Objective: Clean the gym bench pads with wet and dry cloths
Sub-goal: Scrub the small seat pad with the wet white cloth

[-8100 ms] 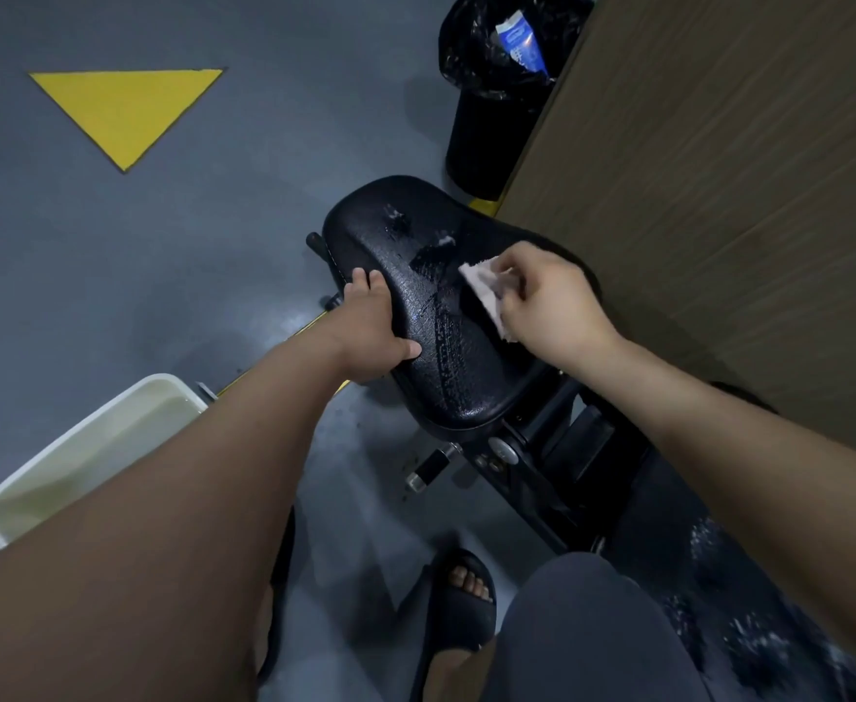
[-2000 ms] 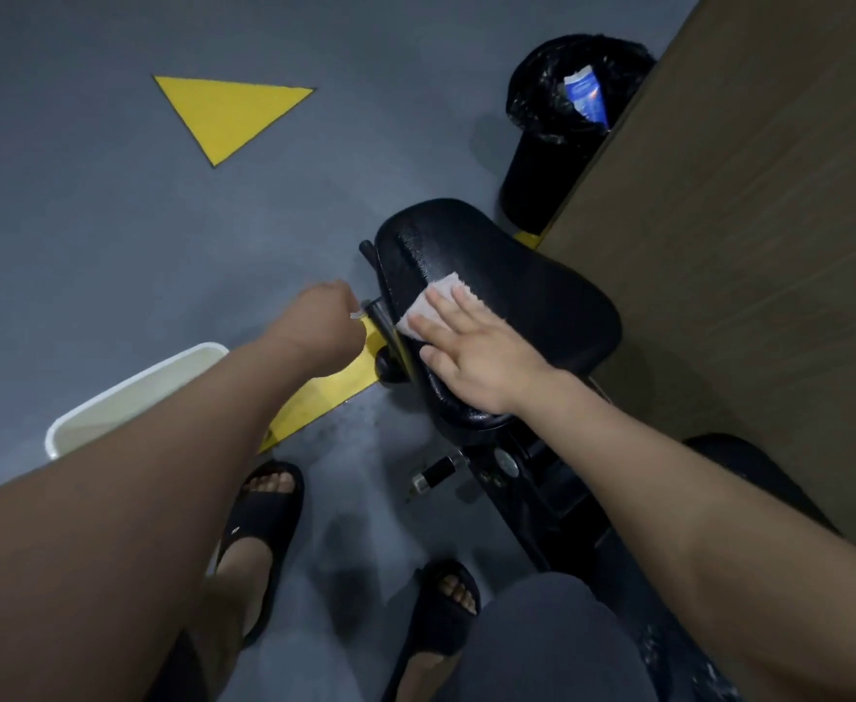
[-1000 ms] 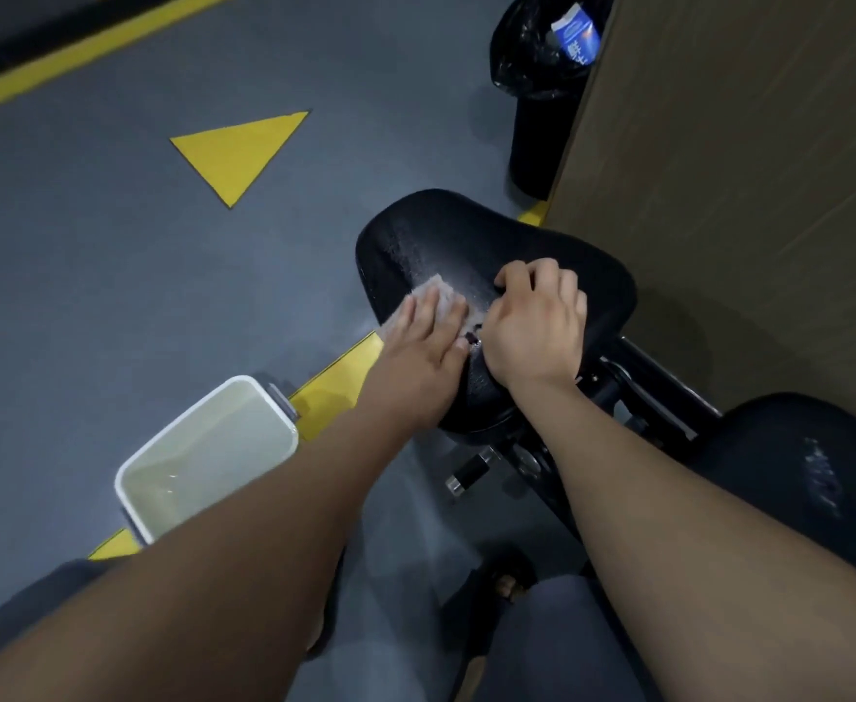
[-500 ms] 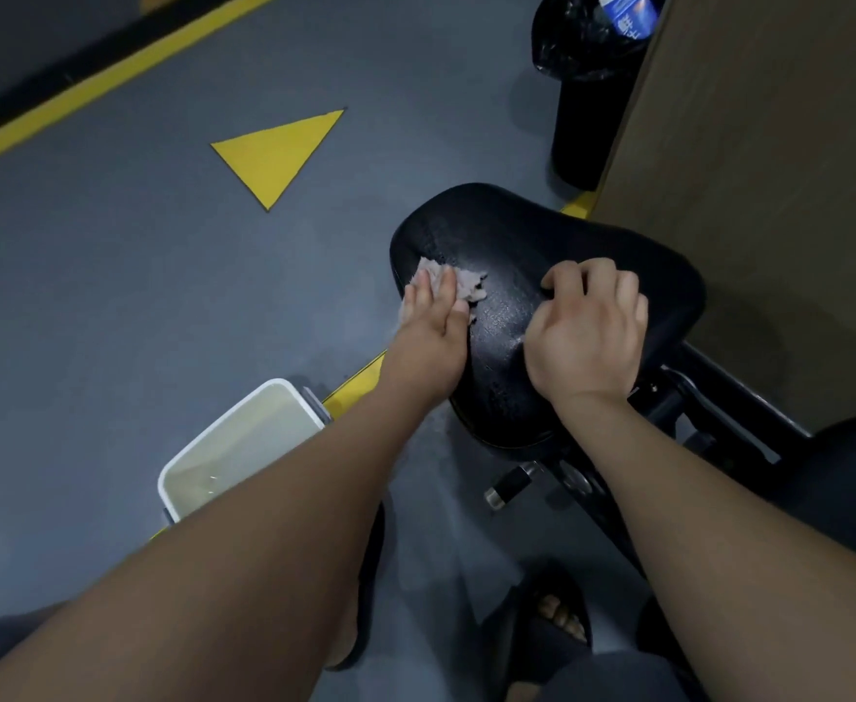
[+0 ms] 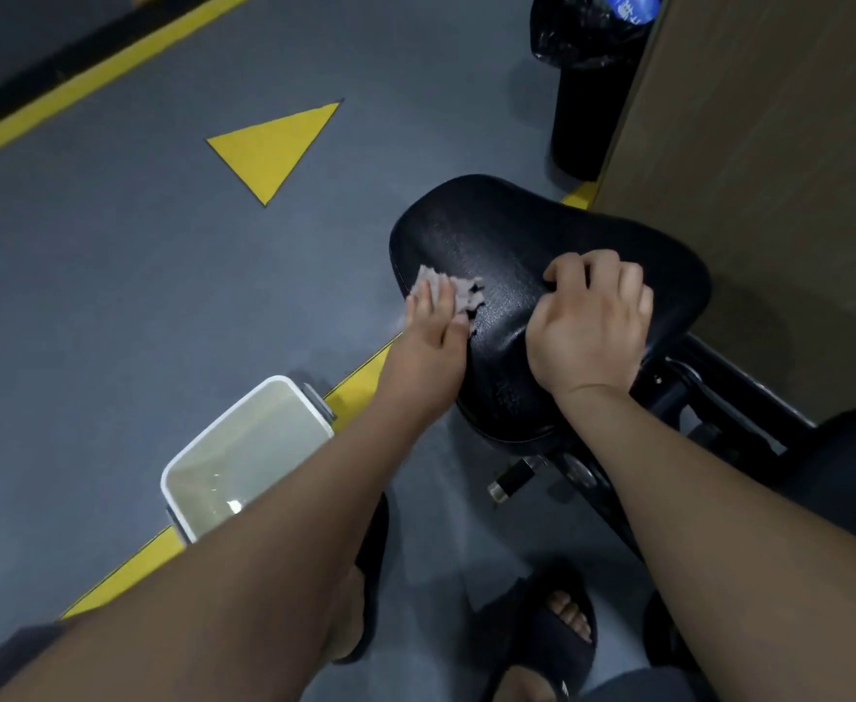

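Cloth (image 5: 459,291) now w/ L hand (image 5: 431,342), flat fingers (image 5: 444,302) pressing, wiping seat pad (image 5: 507,235) left edge; R hand (image 5: 590,331) curling, contents unclear.

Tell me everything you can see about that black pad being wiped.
The black pad is a rounded, saddle-shaped cushion with a grained, faintly glossy, leather-like skin. It sits on a dark metal frame above the grey floor. The left hand presses a pale cloth flat near its left edge; the right hand, fingers curled, rests on its middle.
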`<state>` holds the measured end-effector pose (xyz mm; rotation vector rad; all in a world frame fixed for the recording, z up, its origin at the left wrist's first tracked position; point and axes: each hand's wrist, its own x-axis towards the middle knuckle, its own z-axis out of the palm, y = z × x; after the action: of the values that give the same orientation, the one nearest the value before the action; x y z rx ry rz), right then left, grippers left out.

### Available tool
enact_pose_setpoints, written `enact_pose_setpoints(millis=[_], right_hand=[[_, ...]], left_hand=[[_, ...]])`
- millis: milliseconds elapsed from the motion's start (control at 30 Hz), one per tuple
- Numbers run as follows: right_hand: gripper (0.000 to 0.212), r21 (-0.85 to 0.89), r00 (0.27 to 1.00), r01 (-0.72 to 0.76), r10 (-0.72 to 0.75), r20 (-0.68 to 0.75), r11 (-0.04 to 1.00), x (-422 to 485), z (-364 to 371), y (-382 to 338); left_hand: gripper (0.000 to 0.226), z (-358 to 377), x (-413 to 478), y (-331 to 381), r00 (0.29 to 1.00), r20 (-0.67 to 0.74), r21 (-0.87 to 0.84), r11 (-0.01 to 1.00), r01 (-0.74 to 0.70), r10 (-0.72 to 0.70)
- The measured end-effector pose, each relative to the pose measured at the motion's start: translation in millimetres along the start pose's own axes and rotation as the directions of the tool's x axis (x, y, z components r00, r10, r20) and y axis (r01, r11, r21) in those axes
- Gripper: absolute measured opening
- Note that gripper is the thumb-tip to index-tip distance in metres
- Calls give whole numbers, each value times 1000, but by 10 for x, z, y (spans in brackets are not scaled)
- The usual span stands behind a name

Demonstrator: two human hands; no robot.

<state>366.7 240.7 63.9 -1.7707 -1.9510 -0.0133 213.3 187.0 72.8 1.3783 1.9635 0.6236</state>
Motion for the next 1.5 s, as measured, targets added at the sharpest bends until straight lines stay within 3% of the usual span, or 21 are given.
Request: enact_pose_setpoints(millis=[133, 333, 567, 667, 867, 1067, 1233, 1400, 1500], right_hand=[[22, -5, 1000, -1, 1, -2, 1000, 0, 0, 1], [24, -6, 1000, -3, 3, -13, 1000, 6, 45, 12], [22, 0, 999, 12, -12, -51, 1000, 16, 110, 36], [21, -3, 999, 10, -10, -52, 1000, 13, 93, 30], [27, 5, 1000, -1, 1, -16, 1000, -5, 24, -3], [27, 21, 1000, 8, -8, 2, 1000, -15, -24, 5], [28, 2, 1000, 4, -4, 4, 1000, -1, -6, 7], [24, 6, 1000, 15, -14, -25, 1000, -12, 49, 3], [22, 7, 998, 8, -8, -56, 1000, -9, 66, 23]], left_hand=[[55, 0, -31, -4, 999, 22, -51, 998, 43, -42], [52, -161, 587, -32, 996, -63, -14, 998, 57, -58], [52, -472, 1359, 20, 998, 36, 252, 966, -61, 53], [52, -430, 1137, 11, 992, 47, 303, 945, -125, 117], [49, -70, 130, -17, 967, 55, 140, 957, -255, 249], [50, 229, -584, -193, 926, 21, 121, 918, -377, 378], [54, 311, -562, -35, 980, -79, -100, 977, -189, 182], [49, 122, 124, 85, 982, -156, -159, 984, 79, -104], [43, 132, 168, 51, 966, -209, -301, 950, 85, -153]])
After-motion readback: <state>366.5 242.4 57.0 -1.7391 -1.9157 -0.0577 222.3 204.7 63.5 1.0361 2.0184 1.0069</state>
